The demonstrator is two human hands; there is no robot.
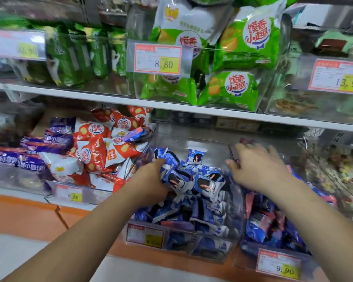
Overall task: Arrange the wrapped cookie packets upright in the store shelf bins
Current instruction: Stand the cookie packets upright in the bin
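A clear plastic bin on the lower shelf holds several blue and white wrapped cookie packets in a loose heap. My left hand reaches into the bin's left side and grips a bunch of the blue packets. One packet stands upright at the back of the bin. My right hand hovers with fingers spread over the divider between this bin and the bin to the right, which holds blue and pink packets.
To the left, a bin of red and white packets and purple packets. The upper shelf carries green snack bags in clear bins with price tags. A bin of mixed sweets is at the right.
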